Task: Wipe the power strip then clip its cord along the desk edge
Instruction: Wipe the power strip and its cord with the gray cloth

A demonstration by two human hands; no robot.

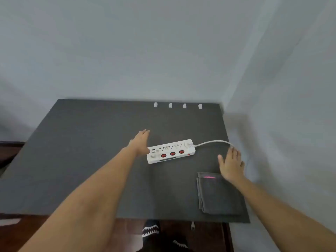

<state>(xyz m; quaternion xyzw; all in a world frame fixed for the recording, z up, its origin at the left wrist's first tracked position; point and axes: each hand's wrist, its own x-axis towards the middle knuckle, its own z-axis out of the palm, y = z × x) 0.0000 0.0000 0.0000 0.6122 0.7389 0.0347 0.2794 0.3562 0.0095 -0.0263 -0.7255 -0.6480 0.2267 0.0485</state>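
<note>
A white power strip (171, 151) with three red switches lies on the dark grey desk (91, 160), right of centre. Its white cord (212, 142) runs right toward the desk's right edge, where my right hand hides it. A folded dark grey cloth (219, 193) with a pink tag lies near the front right corner. Several white cord clips (170, 105) stand in a row along the far edge. My left hand (141, 141) is flat and empty, just left of the strip's end. My right hand (231, 164) hovers empty with fingers spread, just above the cloth's far edge.
Pale walls close in behind the desk and along its right side. A white plug (192, 226) hangs below the front edge. My feet in dark patterned slippers (151, 230) stand on a brown floor under the desk.
</note>
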